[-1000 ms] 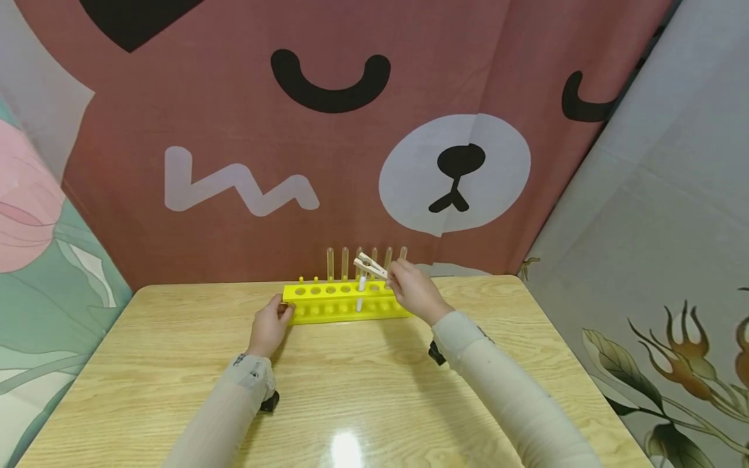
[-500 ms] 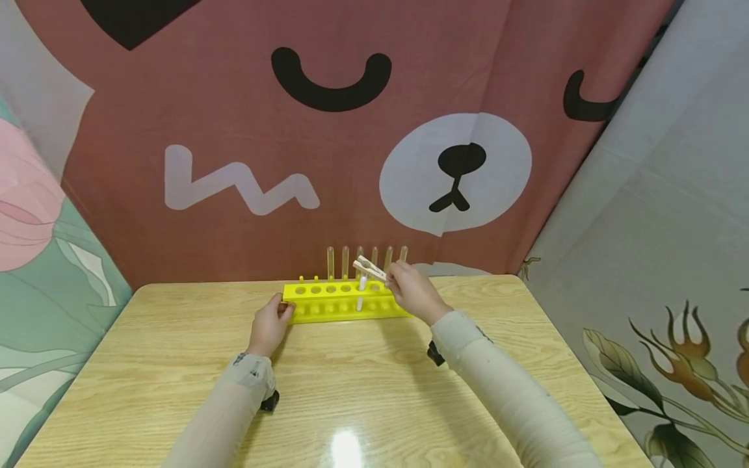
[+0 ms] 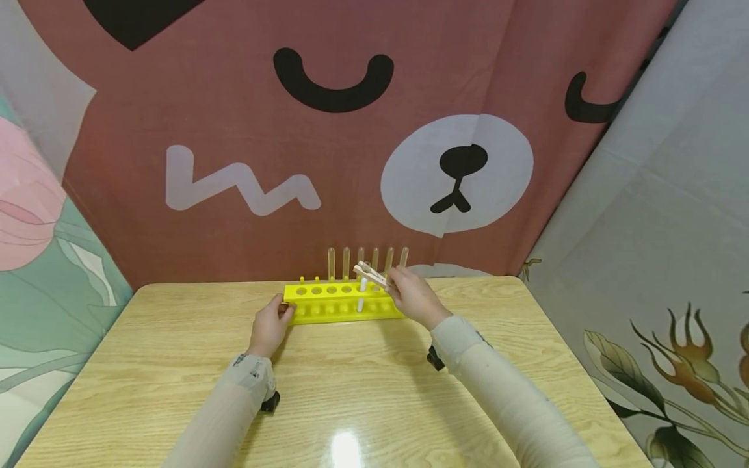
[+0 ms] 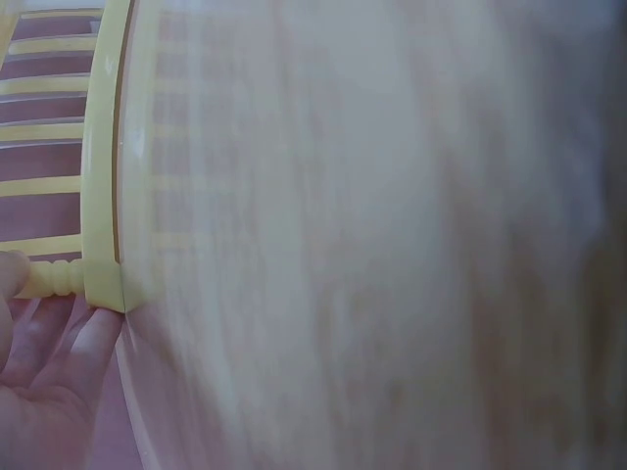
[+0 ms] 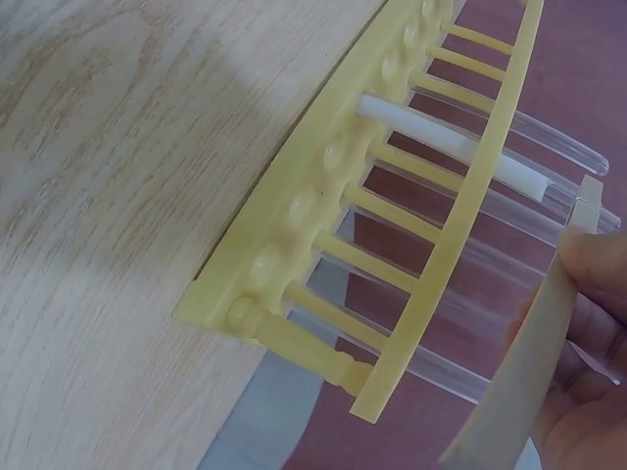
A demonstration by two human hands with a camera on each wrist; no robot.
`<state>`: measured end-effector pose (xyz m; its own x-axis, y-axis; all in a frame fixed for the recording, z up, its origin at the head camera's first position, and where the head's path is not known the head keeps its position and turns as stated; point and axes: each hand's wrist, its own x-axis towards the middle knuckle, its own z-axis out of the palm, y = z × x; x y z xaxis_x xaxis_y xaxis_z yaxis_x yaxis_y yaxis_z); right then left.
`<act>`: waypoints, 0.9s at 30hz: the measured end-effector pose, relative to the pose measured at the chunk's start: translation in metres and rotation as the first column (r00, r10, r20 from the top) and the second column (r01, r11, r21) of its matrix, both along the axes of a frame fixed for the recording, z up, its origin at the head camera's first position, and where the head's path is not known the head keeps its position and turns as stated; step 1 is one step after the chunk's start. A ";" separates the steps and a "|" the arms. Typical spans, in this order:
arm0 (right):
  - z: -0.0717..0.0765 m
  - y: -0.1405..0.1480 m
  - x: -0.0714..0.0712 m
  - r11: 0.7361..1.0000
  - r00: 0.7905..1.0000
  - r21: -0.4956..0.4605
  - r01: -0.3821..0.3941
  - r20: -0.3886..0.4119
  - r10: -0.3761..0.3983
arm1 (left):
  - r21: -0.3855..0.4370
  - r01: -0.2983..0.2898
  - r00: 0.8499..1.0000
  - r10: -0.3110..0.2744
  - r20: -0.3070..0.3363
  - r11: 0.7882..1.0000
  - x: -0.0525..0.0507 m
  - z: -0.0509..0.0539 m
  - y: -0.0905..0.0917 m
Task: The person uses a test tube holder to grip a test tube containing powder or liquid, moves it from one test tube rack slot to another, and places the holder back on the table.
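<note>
Now the person's left hand (image 3: 269, 327) pinches the left end of a yellow rack (image 3: 333, 319) with its thumb and fingers. The rack stands near the far edge of the wooden table (image 3: 351, 383). The right hand (image 3: 415, 296) pinches a wooden clip (image 3: 370, 274) above the right part of the rack. A white stick (image 3: 360, 305) stands in a hole near the rack's middle, its top close to the clip; whether they touch is hard to tell. Six clear tubes (image 3: 331, 264) stand in a row along the far side.
</note>
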<state>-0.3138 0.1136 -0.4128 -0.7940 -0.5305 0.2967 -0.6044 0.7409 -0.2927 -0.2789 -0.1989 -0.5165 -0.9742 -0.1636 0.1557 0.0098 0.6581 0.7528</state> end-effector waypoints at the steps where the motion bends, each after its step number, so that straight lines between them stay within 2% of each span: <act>1: -0.001 0.000 0.000 1.000 1.000 -0.003 0.000 -0.001 0.000 | 0.000 0.000 1.000 0.000 -0.001 1.000 0.000 0.000 0.000; 12: -0.006 0.000 0.001 1.000 1.000 -0.020 0.007 0.019 -0.007 | 0.004 0.003 1.000 -0.003 -0.010 1.000 0.001 0.000 0.000; 27: -0.007 0.000 0.003 0.997 0.996 -0.072 0.027 0.086 -0.021 | -0.006 -0.007 1.000 0.007 -0.009 1.000 -0.001 -0.001 0.000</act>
